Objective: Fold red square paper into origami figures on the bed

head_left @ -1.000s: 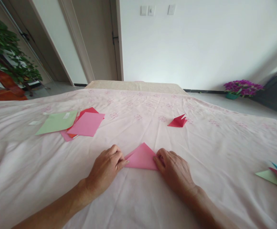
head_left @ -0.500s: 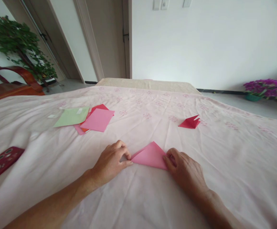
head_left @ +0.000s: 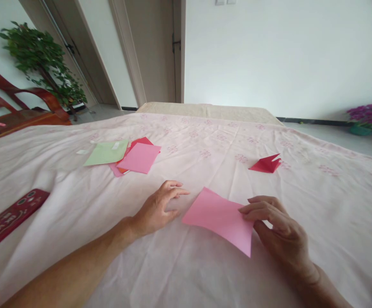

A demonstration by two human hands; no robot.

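Note:
A pink sheet of paper (head_left: 219, 218) lies spread and slightly curved in front of me, its near corner tipped toward me. My right hand (head_left: 279, 231) grips its right corner, fingers on top and thumb underneath. To the left of the paper is my left hand (head_left: 158, 209), fingers apart and holding nothing, a small gap from the sheet's left edge. Farther back on the right stands a folded red paper piece (head_left: 265, 164) with pointed tips.
On the pale flowered cloth (head_left: 186, 273), left of centre, lies a stack of paper with a green sheet (head_left: 105, 153) and a pink sheet (head_left: 140, 158). A dark red phone (head_left: 14, 220) rests at the left. Beyond are a wooden chair (head_left: 41, 100) and a plant (head_left: 38, 55).
The pink paper has gone from a folded triangle to an opened sheet. My left hand has let go of its left corner. The view has shifted slightly.

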